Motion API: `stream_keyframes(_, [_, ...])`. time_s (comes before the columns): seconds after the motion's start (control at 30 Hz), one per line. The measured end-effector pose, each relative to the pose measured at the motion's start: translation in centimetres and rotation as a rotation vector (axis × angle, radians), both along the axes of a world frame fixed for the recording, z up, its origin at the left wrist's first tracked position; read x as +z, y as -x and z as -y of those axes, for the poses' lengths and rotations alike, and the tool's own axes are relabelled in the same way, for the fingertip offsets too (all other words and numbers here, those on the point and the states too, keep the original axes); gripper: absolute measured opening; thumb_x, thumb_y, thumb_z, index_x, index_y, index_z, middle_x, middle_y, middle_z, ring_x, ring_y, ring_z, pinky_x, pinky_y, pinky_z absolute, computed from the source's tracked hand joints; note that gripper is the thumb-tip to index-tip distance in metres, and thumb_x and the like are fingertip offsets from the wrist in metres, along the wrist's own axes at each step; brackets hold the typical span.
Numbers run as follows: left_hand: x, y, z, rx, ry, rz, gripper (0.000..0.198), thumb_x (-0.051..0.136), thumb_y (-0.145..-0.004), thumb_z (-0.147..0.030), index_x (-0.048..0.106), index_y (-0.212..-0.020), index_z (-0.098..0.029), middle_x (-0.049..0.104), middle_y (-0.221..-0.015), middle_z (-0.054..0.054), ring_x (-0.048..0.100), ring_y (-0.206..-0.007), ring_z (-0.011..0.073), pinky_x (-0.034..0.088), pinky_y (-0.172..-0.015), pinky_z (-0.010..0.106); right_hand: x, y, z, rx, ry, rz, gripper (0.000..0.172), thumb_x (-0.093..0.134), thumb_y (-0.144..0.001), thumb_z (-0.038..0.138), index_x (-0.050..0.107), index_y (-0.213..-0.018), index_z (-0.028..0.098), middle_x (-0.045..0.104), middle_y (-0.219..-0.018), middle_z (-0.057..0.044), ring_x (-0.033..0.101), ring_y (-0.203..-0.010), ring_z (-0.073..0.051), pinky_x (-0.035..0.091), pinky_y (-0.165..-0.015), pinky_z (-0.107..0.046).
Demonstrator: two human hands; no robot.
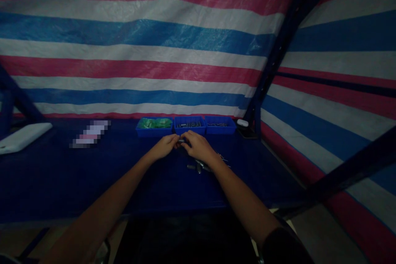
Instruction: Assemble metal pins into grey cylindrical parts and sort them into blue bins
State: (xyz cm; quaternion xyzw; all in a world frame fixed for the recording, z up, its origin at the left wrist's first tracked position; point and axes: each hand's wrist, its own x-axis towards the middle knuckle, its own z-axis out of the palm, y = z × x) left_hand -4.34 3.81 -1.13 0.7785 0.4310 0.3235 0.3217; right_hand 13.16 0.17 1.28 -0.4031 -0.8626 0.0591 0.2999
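My left hand (164, 147) and my right hand (199, 147) meet above the blue table, just in front of the bins. A small grey metal piece (181, 140) shows between their fingertips, and both hands are closed on it. Its exact kind is too small and dark to make out. Under and beside my right wrist lie several loose parts: a short dark cylinder (191, 167), another dark cylinder (199, 168) and some thin metal pieces, partly hidden by the forearm.
Three blue bins stand along the back: one with green bags (155, 123), a middle bin (189, 130) of small metal parts, and a right bin (220, 129) with thin metal pieces. A white case (242, 123) lies by a dark phone (247, 133). A white object (24, 137) sits left.
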Motion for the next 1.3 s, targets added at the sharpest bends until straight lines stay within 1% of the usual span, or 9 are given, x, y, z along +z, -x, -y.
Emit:
stream_keyframes(0.13, [-0.1, -0.7, 0.3, -0.043, 0.083, 0.096, 0.049, 0.025, -0.085, -0.053, 0.053, -0.082, -0.014, 0.059, -0.07, 0.004, 0.055, -0.064, 0.014, 0.046, -0.065, 0.029, 0.4, -0.3, -0.8, -0.052, -0.032, -0.035, 0.014, 0.043, -0.087, 0.025, 0.055, -0.091, 0.019, 0.055, -0.088, -0.004, 0.052, -0.083, -0.015, 0.037, -0.074, -0.025])
stream_keyframes(0.27, [0.8, -1.2, 2.0, -0.12, -0.043, -0.115, 0.051, 0.041, -0.08, -0.055, 0.05, -0.111, -0.015, 0.061, -0.095, 0.01, 0.056, -0.089, 0.0194, 0.043, -0.082, 0.037, 2.1, -1.4, -4.5, -0.245, -0.121, -0.031, 0.026, 0.04, -0.089, 0.034, 0.056, -0.099, 0.017, 0.057, -0.096, -0.008, 0.052, -0.094, -0.018, 0.037, -0.082, -0.028])
stream_keyframes(0.4, [1.2, -2.4, 4.2, -0.284, -0.2, -0.31, 0.094, 0.064, -0.061, -0.059, 0.024, -0.137, -0.021, 0.035, -0.136, 0.016, 0.03, -0.125, 0.0318, 0.027, -0.1, 0.049, 3.9, -4.3, -6.0, -0.376, -0.112, 0.082, 0.046, 0.049, -0.082, 0.044, 0.048, -0.117, 0.014, 0.053, -0.109, -0.013, 0.049, -0.102, -0.023, 0.036, -0.088, -0.034])
stream_keyframes(0.5, [0.7, -3.7, 5.3, -0.378, -0.231, -0.382, 0.102, 0.062, -0.059, -0.064, 0.014, -0.14, -0.024, 0.02, -0.144, 0.015, 0.014, -0.132, 0.0359, 0.018, -0.103, 0.055, 3.2, -7.9, -2.3, -0.264, -0.053, 0.133, 0.049, 0.044, -0.084, 0.046, 0.044, -0.123, 0.016, 0.053, -0.113, -0.012, 0.047, -0.106, -0.023, 0.035, -0.09, -0.036])
stream_keyframes(0.63, [-0.1, -4.9, 5.7, -0.359, -0.249, -0.465, 0.089, 0.05, -0.069, -0.066, 0.016, -0.139, -0.022, 0.024, -0.143, 0.016, 0.02, -0.13, 0.0352, 0.015, -0.103, 0.056, -0.1, -12.6, 4.4, -0.068, 0.123, 0.266, 0.09, 0.061, -0.064, 0.06, 0.026, -0.136, 0.021, 0.039, -0.131, -0.014, 0.038, -0.118, -0.027, 0.031, -0.095, -0.039])
stream_keyframes(0.73, [-0.1, -5.4, 4.8, -0.364, -0.28, -0.516, 0.078, 0.046, -0.073, -0.065, 0.027, -0.135, -0.022, 0.031, -0.14, 0.015, 0.026, -0.128, 0.0337, 0.018, -0.102, 0.055, -2.2, -13.4, 6.3, -0.057, 0.181, 0.316, 0.101, 0.059, -0.06, 0.066, 0.016, -0.14, 0.021, 0.028, -0.139, -0.015, 0.029, -0.125, -0.029, 0.027, -0.099, -0.042])
stream_keyframes(0.87, [0.1, -6.1, 2.4, -0.421, -0.329, -0.565, 0.057, 0.046, -0.077, -0.058, 0.043, -0.124, -0.024, 0.042, -0.131, 0.011, 0.038, -0.12, 0.0296, 0.029, -0.098, 0.048, -2.9, -10.4, 4.0, -0.049, 0.149, 0.301, 0.087, 0.05, -0.071, 0.064, 0.019, -0.138, 0.018, 0.038, -0.132, -0.016, 0.035, -0.12, -0.029, 0.029, -0.095, -0.044])
stream_keyframes(1.03, [-0.3, -5.5, -0.4, -0.291, -0.351, -0.479, 0.031, 0.044, -0.085, -0.037, 0.054, -0.108, -0.018, 0.053, -0.11, 0.01, 0.047, -0.102, 0.0222, 0.038, -0.089, 0.039, -2.4, -5.7, -0.8, -0.057, 0.064, 0.215, 0.068, 0.054, -0.073, 0.056, 0.039, -0.126, 0.017, 0.055, -0.108, -0.013, 0.049, -0.096, -0.026, 0.038, -0.081, -0.042])
stream_keyframes(1.3, [-0.7, -3.3, -0.5, -0.142, -0.315, -0.437, 0.023, 0.042, -0.086, -0.028, 0.058, -0.098, -0.016, 0.058, -0.099, 0.008, 0.05, -0.097, 0.0194, 0.038, -0.088, 0.034, -3.3, -4.3, -2.9, 0.064, 0.201, -0.405, 0.035, 0.048, -0.082, 0.038, 0.052, -0.11, 0.018, 0.062, -0.1, -0.007, 0.058, -0.091, -0.016, 0.044, -0.081, -0.03])
